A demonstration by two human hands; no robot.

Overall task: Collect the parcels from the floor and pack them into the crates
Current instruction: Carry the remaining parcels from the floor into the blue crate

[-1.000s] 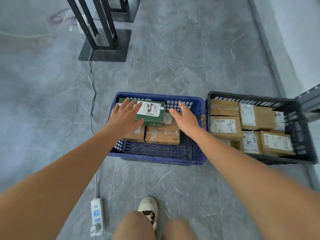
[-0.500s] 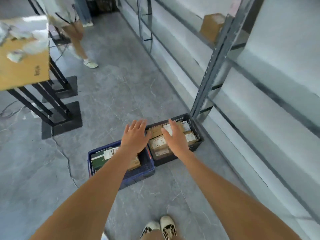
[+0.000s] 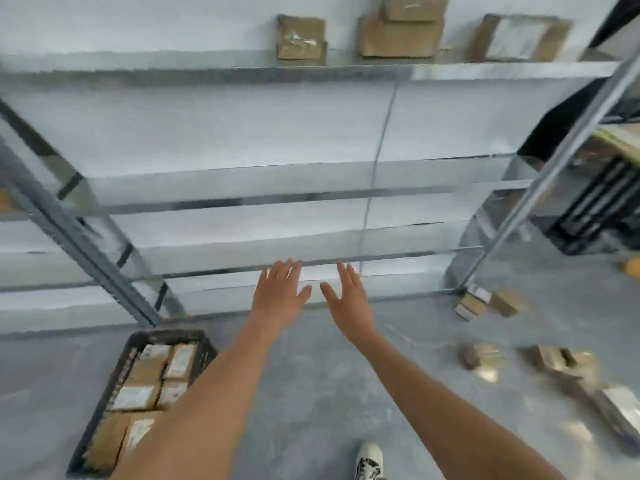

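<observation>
A dark slatted plastic crate [image 3: 138, 344] is filled with brown cardboard parcels bearing white labels [image 3: 136, 396]. More brown, white-labelled parcels [image 3: 474, 303] are scattered on the mottled grey floor [image 3: 311, 393]. Silver-grey metal shelving [image 3: 242, 199] is set against a white wall. A white shoe with black patterning [image 3: 370, 462] is seen.

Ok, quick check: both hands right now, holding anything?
Left hand: open, fingers spread, holding nothing.
Right hand: open, fingers spread, holding nothing.
</observation>
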